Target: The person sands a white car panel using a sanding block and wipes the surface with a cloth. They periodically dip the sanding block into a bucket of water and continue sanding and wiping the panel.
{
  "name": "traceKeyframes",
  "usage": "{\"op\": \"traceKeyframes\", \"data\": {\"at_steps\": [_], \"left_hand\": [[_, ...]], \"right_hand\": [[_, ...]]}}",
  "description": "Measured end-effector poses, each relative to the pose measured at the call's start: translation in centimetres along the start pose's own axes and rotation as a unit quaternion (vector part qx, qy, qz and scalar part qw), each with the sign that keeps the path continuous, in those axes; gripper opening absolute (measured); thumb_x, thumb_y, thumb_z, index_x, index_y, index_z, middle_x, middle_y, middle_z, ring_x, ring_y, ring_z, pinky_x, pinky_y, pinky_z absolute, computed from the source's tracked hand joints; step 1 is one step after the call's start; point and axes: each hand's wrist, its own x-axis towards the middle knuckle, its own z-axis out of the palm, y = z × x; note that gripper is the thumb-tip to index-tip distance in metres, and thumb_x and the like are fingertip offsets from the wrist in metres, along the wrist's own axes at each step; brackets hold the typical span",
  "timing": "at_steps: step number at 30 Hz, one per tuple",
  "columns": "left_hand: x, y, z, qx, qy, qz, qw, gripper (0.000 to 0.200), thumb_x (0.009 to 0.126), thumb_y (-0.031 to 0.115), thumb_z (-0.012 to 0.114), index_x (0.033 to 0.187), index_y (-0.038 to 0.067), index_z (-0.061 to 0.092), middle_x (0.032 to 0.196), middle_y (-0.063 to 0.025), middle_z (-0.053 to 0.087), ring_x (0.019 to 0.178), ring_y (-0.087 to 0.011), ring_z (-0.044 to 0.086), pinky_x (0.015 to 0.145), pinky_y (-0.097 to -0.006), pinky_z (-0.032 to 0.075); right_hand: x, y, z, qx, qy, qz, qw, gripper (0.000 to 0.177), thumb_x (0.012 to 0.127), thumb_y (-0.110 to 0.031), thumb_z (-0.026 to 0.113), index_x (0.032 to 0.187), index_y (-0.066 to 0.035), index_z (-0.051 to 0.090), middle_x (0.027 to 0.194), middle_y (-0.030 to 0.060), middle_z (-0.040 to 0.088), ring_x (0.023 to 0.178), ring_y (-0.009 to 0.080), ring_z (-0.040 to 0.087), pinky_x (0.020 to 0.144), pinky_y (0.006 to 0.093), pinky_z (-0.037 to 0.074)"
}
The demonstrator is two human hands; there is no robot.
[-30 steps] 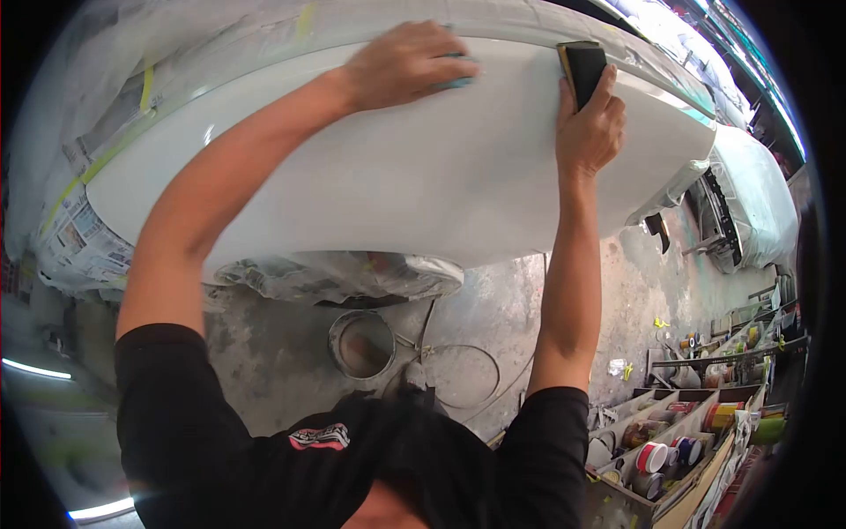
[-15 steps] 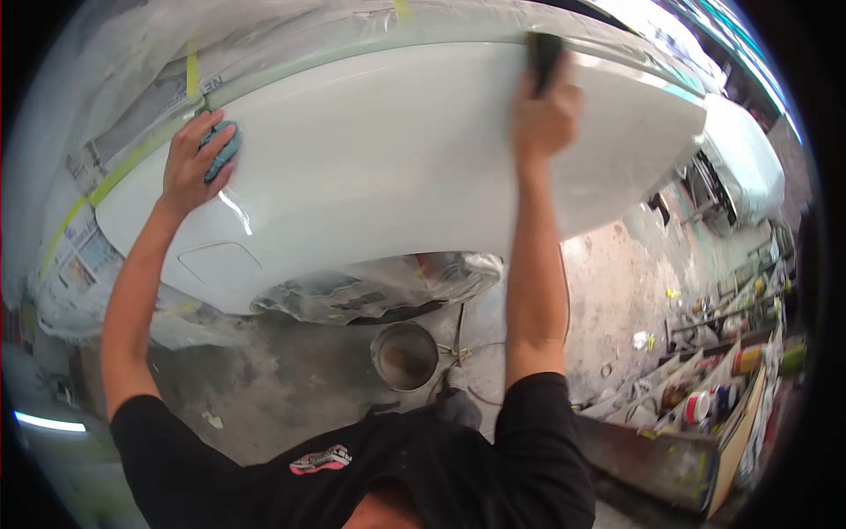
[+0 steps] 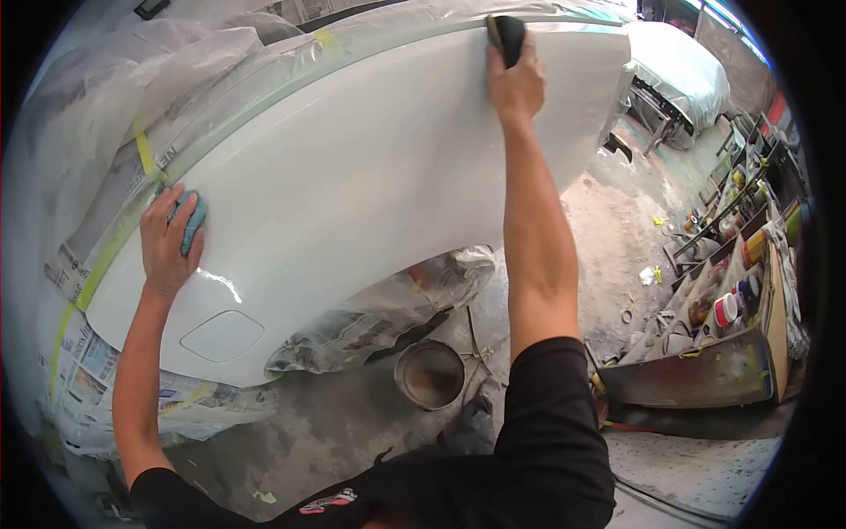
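A glossy white car body panel (image 3: pixel 370 167) stretches across the head view, with a fuel flap outline (image 3: pixel 222 337) at its lower left. My right hand (image 3: pixel 518 88) grips a black sanding block (image 3: pixel 507 42) against the panel's upper edge, toward the right end. At the far left, my left hand (image 3: pixel 166 240) is closed around a blue-green crumpled cloth or sponge (image 3: pixel 193 220), resting on the panel beside the taped border.
Plastic sheeting (image 3: pixel 189 66) and taped newspaper (image 3: pixel 92 361) surround the panel. A bucket (image 3: pixel 429 375) stands on the floor below the covered wheel arch. Cans and tools fill a rack (image 3: pixel 687 370) at right; a covered car part (image 3: pixel 679 75) stands behind.
The view has turned, so the panel now slants more. My right hand with the sanding block stays along the upper edge, less blurred than before. My left hand still holds the blue-green piece.
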Motion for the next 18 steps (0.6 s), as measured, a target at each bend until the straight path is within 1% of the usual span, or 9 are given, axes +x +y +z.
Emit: {"op": "traceKeyframes", "data": {"at_steps": [2,3,5,7,10,12,15,16,18], "left_hand": [[-0.3,0.3,-0.2,-0.001,-0.005,0.000,1.000,0.053,0.085,0.009,0.074,0.136,0.008,0.063,0.143,-0.0167,0.058,0.130,-0.0396,0.055,0.112,-0.0494,0.043],[-0.6,0.5,-0.3,-0.001,-0.011,-0.001,1.000,0.053,0.085,0.009,0.074,0.136,0.008,0.063,0.143,-0.0169,0.059,0.130,-0.0397,0.055,0.111,-0.0495,0.043],[-0.4,0.3,-0.2,0.004,-0.009,0.001,1.000,0.053,0.085,0.010,0.075,0.136,0.007,0.062,0.143,-0.0174,0.059,0.130,-0.0398,0.055,0.111,-0.0496,0.043],[-0.6,0.5,-0.5,0.012,-0.013,0.002,1.000,0.053,0.085,0.010,0.075,0.137,0.007,0.062,0.142,-0.0184,0.059,0.130,-0.0401,0.055,0.111,-0.0501,0.043],[-0.1,0.4,-0.3,0.018,-0.015,0.006,1.000,0.053,0.085,0.010,0.075,0.137,0.007,0.062,0.142,-0.0185,0.059,0.130,-0.0400,0.055,0.111,-0.0503,0.043],[-0.4,0.4,-0.2,0.024,-0.014,0.004,1.000,0.052,0.085,0.010,0.075,0.136,0.007,0.063,0.142,-0.0184,0.058,0.131,-0.0398,0.055,0.111,-0.0502,0.043],[-0.3,0.3,0.0,0.022,-0.007,0.005,1.000,0.052,0.085,0.010,0.075,0.135,0.007,0.063,0.142,-0.0177,0.058,0.132,-0.0396,0.054,0.111,-0.0497,0.043],[-0.3,0.3,0.1,0.019,-0.004,0.005,1.000,0.052,0.085,0.009,0.076,0.135,0.007,0.063,0.142,-0.0176,0.059,0.131,-0.0395,0.054,0.111,-0.0495,0.043],[-0.2,0.4,-0.1,0.014,-0.003,0.008,1.000,0.053,0.085,0.009,0.076,0.136,0.007,0.063,0.142,-0.0175,0.059,0.131,-0.0394,0.055,0.111,-0.0493,0.043]], "right_hand": [[0.2,-0.6,-0.3,-0.031,0.004,0.077,0.997,0.065,0.095,-0.043,0.069,0.152,-0.018,0.050,0.111,0.0174,0.069,0.101,0.0374,0.070,0.083,0.0487,0.058],[-1.9,-2.1,1.3,0.027,0.036,0.018,0.999,0.059,0.096,-0.042,0.068,0.148,-0.018,0.054,0.105,0.0159,0.069,0.094,0.0365,0.071,0.077,0.0493,0.058],[-9.7,-9.7,2.5,-0.100,0.128,-0.156,0.974,0.053,0.092,-0.026,0.066,0.145,-0.022,0.058,0.082,0.0073,0.061,0.068,0.0250,0.061,0.056,0.0428,0.048],[-17.6,-16.6,-0.7,0.049,0.105,-0.234,0.965,0.054,0.093,-0.018,0.058,0.147,-0.023,0.058,0.079,0.0017,0.057,0.070,0.0206,0.058,0.056,0.0384,0.045],[-15.4,-13.9,-0.8,0.085,0.088,-0.316,0.941,0.056,0.093,-0.018,0.058,0.148,-0.024,0.057,0.081,0.0008,0.057,0.073,0.0197,0.058,0.057,0.0376,0.046],[-8.0,-6.1,2.3,-0.082,0.072,-0.243,0.964,0.062,0.091,-0.028,0.066,0.152,-0.024,0.053,0.089,0.0051,0.063,0.069,0.0220,0.063,0.056,0.0407,0.053],[3.3,4.0,1.6,-0.025,0.048,-0.075,0.996,0.070,0.090,-0.042,0.074,0.152,-0.021,0.050,0.094,0.0102,0.066,0.080,0.0313,0.068,0.064,0.0451,0.056],[3.6,0.7,-1.6,0.025,-0.074,0.029,0.997,0.064,0.098,-0.027,0.067,0.154,-0.006,0.045,0.121,0.0249,0.065,0.110,0.0395,0.067,0.091,0.0495,0.056],[-0.4,-2.3,0.2,-0.006,0.035,-0.049,0.998,0.052,0.097,-0.029,0.066,0.146,-0.013,0.054,0.096,0.0131,0.064,0.085,0.0295,0.065,0.068,0.0447,0.053]]}}
